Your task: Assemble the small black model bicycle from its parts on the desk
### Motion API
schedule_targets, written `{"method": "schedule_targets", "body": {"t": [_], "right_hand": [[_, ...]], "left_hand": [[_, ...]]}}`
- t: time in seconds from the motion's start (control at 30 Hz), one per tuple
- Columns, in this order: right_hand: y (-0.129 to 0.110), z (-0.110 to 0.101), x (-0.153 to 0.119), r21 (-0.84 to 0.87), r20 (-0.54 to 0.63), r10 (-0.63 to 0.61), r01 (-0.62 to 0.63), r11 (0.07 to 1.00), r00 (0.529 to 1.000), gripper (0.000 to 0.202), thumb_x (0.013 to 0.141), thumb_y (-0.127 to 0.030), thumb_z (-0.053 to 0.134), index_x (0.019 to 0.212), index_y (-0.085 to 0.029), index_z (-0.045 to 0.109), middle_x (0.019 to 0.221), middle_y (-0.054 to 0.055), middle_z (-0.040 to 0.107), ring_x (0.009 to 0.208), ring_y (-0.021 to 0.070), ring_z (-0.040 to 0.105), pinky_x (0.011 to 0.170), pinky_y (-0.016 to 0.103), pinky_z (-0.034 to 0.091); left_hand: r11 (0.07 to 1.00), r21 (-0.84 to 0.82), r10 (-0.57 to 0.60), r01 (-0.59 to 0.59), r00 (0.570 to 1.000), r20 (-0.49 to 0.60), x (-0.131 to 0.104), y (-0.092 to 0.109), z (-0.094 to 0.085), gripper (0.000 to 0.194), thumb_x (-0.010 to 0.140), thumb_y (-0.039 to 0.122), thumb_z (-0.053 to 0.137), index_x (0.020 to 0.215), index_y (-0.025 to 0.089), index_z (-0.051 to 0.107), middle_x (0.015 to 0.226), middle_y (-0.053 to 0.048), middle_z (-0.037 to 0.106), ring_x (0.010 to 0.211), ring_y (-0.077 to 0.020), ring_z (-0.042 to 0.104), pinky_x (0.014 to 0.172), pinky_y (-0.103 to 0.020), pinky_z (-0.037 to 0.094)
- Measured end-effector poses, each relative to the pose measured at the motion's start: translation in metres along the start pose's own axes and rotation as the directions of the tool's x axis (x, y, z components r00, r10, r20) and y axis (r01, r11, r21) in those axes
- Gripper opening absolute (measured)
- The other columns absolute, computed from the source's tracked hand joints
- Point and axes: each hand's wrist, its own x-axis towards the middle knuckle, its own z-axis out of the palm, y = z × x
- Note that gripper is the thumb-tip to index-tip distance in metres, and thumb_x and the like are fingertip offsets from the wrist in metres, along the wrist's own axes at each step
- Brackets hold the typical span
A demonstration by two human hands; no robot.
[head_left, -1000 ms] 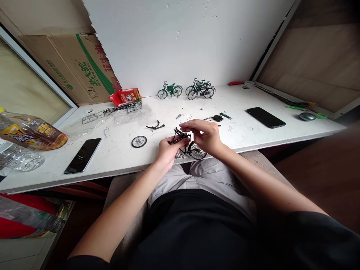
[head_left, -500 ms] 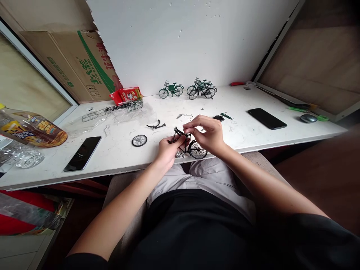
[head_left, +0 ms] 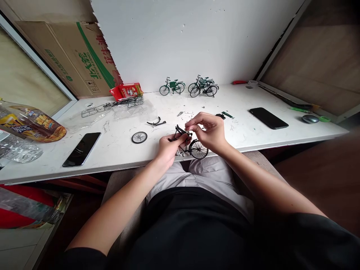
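Observation:
My left hand [head_left: 169,147] grips a black model bicycle frame [head_left: 186,147] near the table's front edge. A spoked wheel [head_left: 199,149] is fitted at the frame's right end. Just above the frame, the thumb and forefinger of my right hand [head_left: 209,129] are pinched together; whatever is between them is too small to make out. A loose black wheel [head_left: 139,137] lies flat to the left of my hands, and a curved black part [head_left: 156,122] rests behind it. Tiny loose parts [head_left: 189,113] are scattered behind my hands.
Green model bicycles [head_left: 172,87] and a black one [head_left: 204,90] stand at the back. Phones lie left [head_left: 82,149] and right [head_left: 269,118]. Bottles [head_left: 33,122] are at far left, near a red packet [head_left: 128,91] and black part frames [head_left: 97,108]. A mouse [head_left: 310,119] is at right.
The camera view has shifted slightly. My right hand's fingertips have moved a little away from the frame; my left hand keeps its grip on it.

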Motion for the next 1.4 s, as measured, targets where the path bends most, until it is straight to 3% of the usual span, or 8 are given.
{"method": "schedule_targets", "body": {"t": [0.43,0.57,0.67,0.77,0.87,0.97,1.13,1.4], "right_hand": [[0.000,0.003,-0.002,0.000,0.036,0.033,-0.033,0.999,0.999,0.018,0.094,-0.016,0.064,0.087,-0.024,0.080,0.084,0.003,0.079,0.081,0.0191,0.075,0.078,0.035,0.062],[0.003,0.003,-0.001,-0.044,0.049,-0.018,0.020,0.999,0.999,0.026,0.095,-0.010,0.056,0.088,-0.022,0.079,0.084,0.002,0.080,0.081,0.0177,0.076,0.078,0.034,0.061],[0.009,0.001,0.000,-0.084,0.061,-0.069,0.075,0.994,0.996,0.031,0.100,-0.010,0.052,0.101,-0.022,0.081,0.092,0.003,0.082,0.088,0.0176,0.078,0.083,0.034,0.062],[0.014,-0.003,0.001,-0.135,0.101,-0.128,0.141,0.981,0.987,0.026,0.107,-0.021,0.056,0.114,-0.024,0.081,0.103,0.005,0.082,0.097,0.0192,0.078,0.089,0.036,0.061],[0.019,-0.004,0.004,-0.167,0.093,-0.178,0.192,0.967,0.980,0.018,0.104,-0.032,0.069,0.116,-0.027,0.082,0.106,0.006,0.080,0.096,0.0209,0.076,0.087,0.037,0.061],[0.023,-0.004,0.006,-0.170,0.051,-0.193,0.199,0.965,0.980,0.017,0.104,-0.028,0.070,0.115,-0.028,0.083,0.097,0.005,0.079,0.090,0.0203,0.075,0.082,0.036,0.061],[0.024,-0.004,0.006,-0.155,0.065,-0.113,0.122,0.980,0.991,0.024,0.103,-0.019,0.061,0.111,-0.025,0.083,0.093,0.004,0.082,0.089,0.0190,0.077,0.085,0.036,0.061],[0.031,-0.003,0.005,-0.028,-0.002,0.053,-0.053,0.998,0.999,0.027,0.100,-0.019,0.055,0.109,-0.021,0.080,0.098,0.005,0.083,0.093,0.0196,0.079,0.087,0.038,0.065]], "left_hand": [[1.000,0.003,-0.022,0.022,1.000,0.006,-0.002,0.004,0.002,0.023,0.069,0.017,0.098,0.083,0.009,0.082,0.084,-0.007,0.080,0.079,-0.0175,0.076,0.090,-0.034,0.059],[0.998,0.015,-0.055,0.055,0.998,0.033,0.000,0.006,0.001,0.020,0.070,0.014,0.097,0.080,0.008,0.080,0.083,-0.008,0.080,0.078,-0.0173,0.075,0.090,-0.035,0.060],[0.998,0.001,-0.061,0.061,0.998,0.029,0.002,0.005,-0.001,0.019,0.071,0.011,0.096,0.078,0.008,0.079,0.083,-0.008,0.080,0.080,-0.0173,0.076,0.092,-0.035,0.060],[0.998,-0.014,-0.063,0.063,0.998,0.014,0.004,0.004,-0.002,0.015,0.074,0.009,0.093,0.078,0.008,0.079,0.084,-0.009,0.080,0.081,-0.0173,0.077,0.093,-0.035,0.061],[0.998,-0.016,-0.062,0.062,0.998,0.012,0.006,0.002,-0.003,0.014,0.076,0.009,0.092,0.080,0.008,0.079,0.087,-0.010,0.081,0.082,-0.0180,0.078,0.096,-0.036,0.061],[0.997,-0.016,-0.069,0.069,0.998,0.011,0.006,0.003,-0.002,0.014,0.076,0.009,0.091,0.080,0.008,0.078,0.088,-0.011,0.081,0.085,-0.0196,0.079,0.101,-0.039,0.060],[0.997,-0.014,-0.074,0.074,0.997,-0.017,0.007,0.005,0.000,0.008,0.081,0.007,0.085,0.081,0.008,0.077,0.089,-0.012,0.082,0.085,-0.0193,0.079,0.100,-0.038,0.061],[0.997,-0.016,-0.075,0.075,0.997,-0.007,0.017,0.002,-0.006,0.014,0.080,0.009,0.087,0.084,0.009,0.074,0.093,-0.014,0.081,0.087,-0.0196,0.079,0.099,-0.037,0.060]]}}
